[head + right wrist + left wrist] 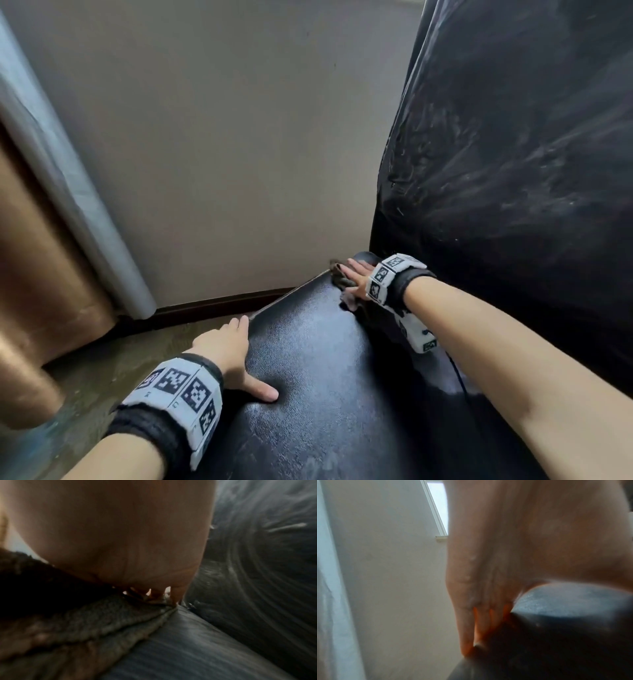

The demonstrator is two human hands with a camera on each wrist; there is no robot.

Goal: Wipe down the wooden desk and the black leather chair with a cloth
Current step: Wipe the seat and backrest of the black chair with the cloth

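Note:
The black leather chair seat [325,377] fills the lower middle, and its backrest [513,171] rises on the right. My right hand [356,277] presses flat on a dark brownish cloth [347,301] at the seat's far corner, beside the backrest. The right wrist view shows the right hand's palm [120,534] on the folded cloth [102,622], with the seat [188,649] below it. My left hand [236,353] rests on the seat's left edge, thumb on top and fingers straight. In the left wrist view the left hand's fingers [471,615] lie along the side of the seat [565,601].
A beige wall [239,137] with a dark baseboard [219,305] stands close behind the chair. A grey curtain [68,188] and a brown one [34,274] hang at the left. A strip of floor [120,359] lies between curtain and chair.

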